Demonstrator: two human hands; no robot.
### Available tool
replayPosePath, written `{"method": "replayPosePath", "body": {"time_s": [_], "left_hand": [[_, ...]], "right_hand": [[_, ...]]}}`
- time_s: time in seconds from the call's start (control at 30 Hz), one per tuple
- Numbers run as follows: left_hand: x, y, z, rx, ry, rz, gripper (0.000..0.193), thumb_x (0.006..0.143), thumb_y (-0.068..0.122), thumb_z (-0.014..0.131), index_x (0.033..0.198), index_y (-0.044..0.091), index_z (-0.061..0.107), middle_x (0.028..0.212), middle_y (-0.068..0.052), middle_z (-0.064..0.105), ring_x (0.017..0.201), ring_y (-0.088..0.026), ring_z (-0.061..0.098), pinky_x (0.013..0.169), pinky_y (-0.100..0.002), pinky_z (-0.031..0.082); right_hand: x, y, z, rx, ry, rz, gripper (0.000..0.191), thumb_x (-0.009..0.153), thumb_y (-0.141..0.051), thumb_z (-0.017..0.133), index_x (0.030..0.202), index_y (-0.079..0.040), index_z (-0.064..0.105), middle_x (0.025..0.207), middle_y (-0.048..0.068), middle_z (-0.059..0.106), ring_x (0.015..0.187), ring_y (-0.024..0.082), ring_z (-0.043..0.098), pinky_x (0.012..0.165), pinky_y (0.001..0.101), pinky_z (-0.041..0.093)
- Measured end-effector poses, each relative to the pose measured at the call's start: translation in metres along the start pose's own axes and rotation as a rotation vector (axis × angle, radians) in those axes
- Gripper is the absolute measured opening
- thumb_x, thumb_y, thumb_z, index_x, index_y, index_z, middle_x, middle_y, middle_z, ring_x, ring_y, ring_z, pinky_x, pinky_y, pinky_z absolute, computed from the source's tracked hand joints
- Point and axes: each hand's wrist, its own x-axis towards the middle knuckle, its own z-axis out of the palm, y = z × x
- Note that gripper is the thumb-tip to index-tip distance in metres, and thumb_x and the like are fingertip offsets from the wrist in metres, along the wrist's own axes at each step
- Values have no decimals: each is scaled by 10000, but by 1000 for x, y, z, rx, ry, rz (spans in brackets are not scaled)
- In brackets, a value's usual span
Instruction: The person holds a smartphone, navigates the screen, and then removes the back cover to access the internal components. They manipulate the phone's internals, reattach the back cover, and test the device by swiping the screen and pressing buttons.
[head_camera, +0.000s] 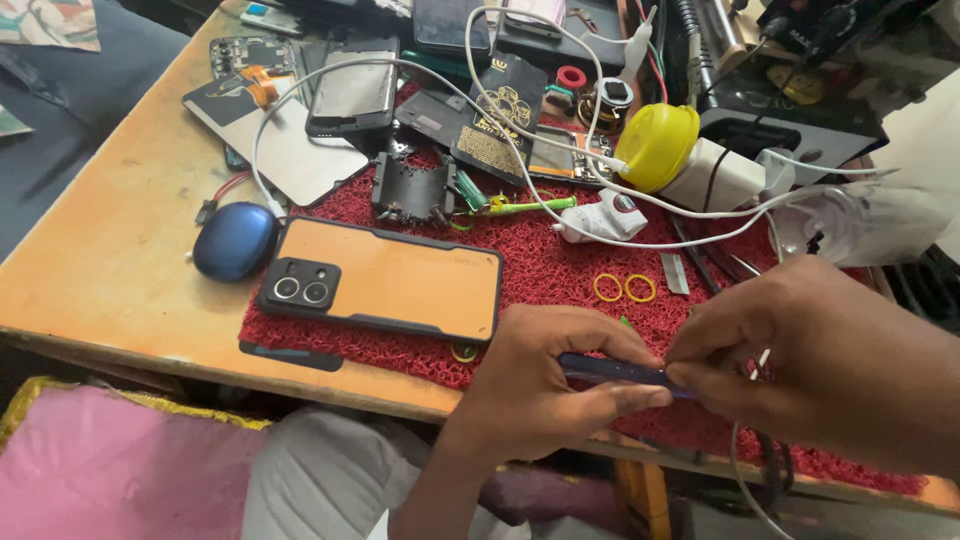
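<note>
A thin dark-blue phone (612, 370), seen edge-on, sits low over the front edge of the red mat (560, 270), held between both hands. The left hand (545, 385) is clamped on it, thumb along the near side and fingers curled over the top. The right hand (800, 360) pinches the phone's right end with thumb and fingertips closed on it; the two hands meet there, touching.

On the mat, to the left of the held phone, an orange phone in a black-rimmed case (385, 280) lies back-up, its twin camera lenses toward the mat's left edge. Just off that left edge rests a blue oval case (235, 242) on the wooden table (110, 250). Two yellow rubber rings (624, 288) lie on the mat beyond the hands. At the mat's far side stand a yellow lid (657, 146) and a white charger (725, 175), with a white cable (500, 125) looping across the mat's back half among loose phone parts.
</note>
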Motion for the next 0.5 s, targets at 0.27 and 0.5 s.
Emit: {"method": "replayPosePath", "body": {"time_s": [0.27,0.5], "left_hand": [[4,0,1,22,-4,-85,236,823,175,856,984,24,772,892,-43,782,808,-76,727,715,-235,579],[8,-2,2,81,64,-17,237,806,173,880,978,38,788,872,-15,769,780,-45,703,693,-223,572]], "right_hand": [[-2,-9,-5,-44,-15,99,215,818,-265,769,989,-154,837,767,2,835,701,125,765,680,287,614],[-11,9,-3,111,30,-113,357,856,-291,786,1170,-121,780,927,1,811,784,139,762,688,315,606]]}}
